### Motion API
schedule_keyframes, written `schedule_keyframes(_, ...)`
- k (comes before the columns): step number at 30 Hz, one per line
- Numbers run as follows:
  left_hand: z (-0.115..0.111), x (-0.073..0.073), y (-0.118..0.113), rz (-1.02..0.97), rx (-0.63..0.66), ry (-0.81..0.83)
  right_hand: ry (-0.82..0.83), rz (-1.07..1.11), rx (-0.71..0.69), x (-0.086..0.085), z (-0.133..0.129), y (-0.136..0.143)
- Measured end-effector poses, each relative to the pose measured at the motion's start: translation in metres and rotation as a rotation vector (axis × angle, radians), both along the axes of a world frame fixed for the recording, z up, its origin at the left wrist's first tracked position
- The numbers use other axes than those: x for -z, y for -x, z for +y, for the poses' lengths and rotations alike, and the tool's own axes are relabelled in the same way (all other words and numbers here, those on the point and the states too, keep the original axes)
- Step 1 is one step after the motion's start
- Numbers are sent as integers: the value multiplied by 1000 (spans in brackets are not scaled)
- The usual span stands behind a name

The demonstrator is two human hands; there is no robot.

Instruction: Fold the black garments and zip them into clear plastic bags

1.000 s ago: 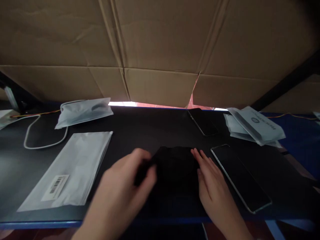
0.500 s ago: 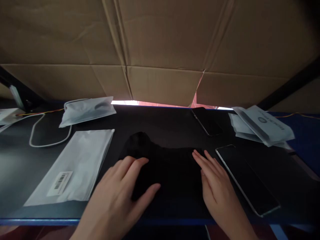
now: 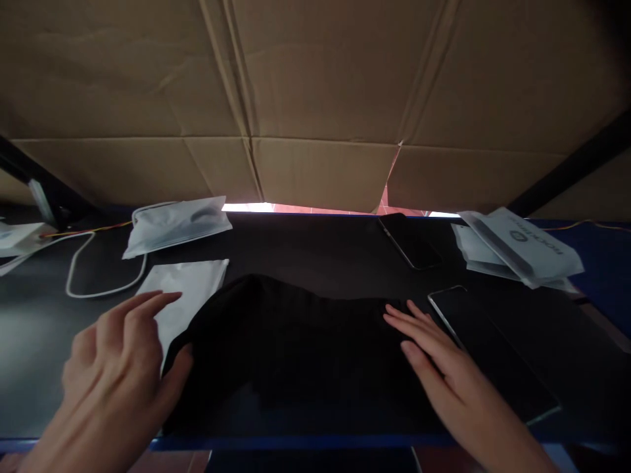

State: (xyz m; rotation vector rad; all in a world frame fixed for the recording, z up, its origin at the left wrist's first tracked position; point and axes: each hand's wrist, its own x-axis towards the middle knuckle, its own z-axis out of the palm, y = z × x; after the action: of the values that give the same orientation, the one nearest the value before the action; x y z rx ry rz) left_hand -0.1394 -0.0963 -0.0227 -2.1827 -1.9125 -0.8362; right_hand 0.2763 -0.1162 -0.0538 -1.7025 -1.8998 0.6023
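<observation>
Lying near the front edge of the bench [image 3: 305, 256], black cloth [image 3: 280, 355] spans between left hand [image 3: 113, 361] and right hand [image 3: 456, 378], both spread wide.

Illumination is dim. Overexposed light enters through the gap [image 3: 248, 207] left of frame centre. Black fabric [image 3: 296, 355] shows minimal detail. Upper-right corner darkens.

Left grip [image 3: 116, 358] first: we see bare fingers, slim and tapering, rounded knuckles, faint tendon ridges fanning across back. Thumb [image 3: 176, 382] stouter, blunt at tip. Over to right grip [image 3: 441, 361]: bare as well, we spot long narrow fingers, short thumbnail [image 3: 406, 348], smooth back. Down to forearms [image 3: 505, 433]: both bare, slender, cut off by lower frame edge. Light dim, finer detail we cannot make out.
</observation>
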Motion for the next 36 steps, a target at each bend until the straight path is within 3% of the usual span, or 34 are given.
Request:
schedule_keyframes(2, 6, -4, -17, 70, 47, 31, 52, -15, -16, -12, 5, -11)
schedule_keyframes(5, 20, -10, -50, 86, 265, 198, 69, -100, -122, -25, 18, -24)
schedule_keyframes(7, 31, -8, -64, 113, 332, 313, 104, -134, -185, -30, 26, -29)
schedule_keyframes(12, 49, 5, -66, 133, 352, 420, 183, -53, -176, -35, 42, -29)
schedule_keyframes(16, 61, 4, -58, 131, 358, 534, 116, 130, 92, -28, 61, -21)
schedule_keyframes(18, 68, 2, -59, 141, 344, 543, 12, 125, 262, -24, 69, -12)
schedule_keyframes(21, 72, -1, -64, 149, 329, 517, -167, 75, 409, -24, 67, 3)
schedule_keyframes(23, 64, -1, -67, 139, 319, 448, -213, 43, 354, -26, 53, 11)
schedule_keyframes(26, 39, 1, -69, 85, 368, 290, -99, -75, 29, -24, 25, 13)
schedule_keyframes(28, 23, 6, -69, 80, 450, 247, -57, -152, -64, -17, 13, 9)
schedule_keyframes(32, 16, 19, -68, 170, 542, 306, -171, -205, -27, -9, 15, 6)
schedule_keyframes(36, 24, 22, -62, 182, 519, 348, -321, -238, -53, -30, 9, 7)
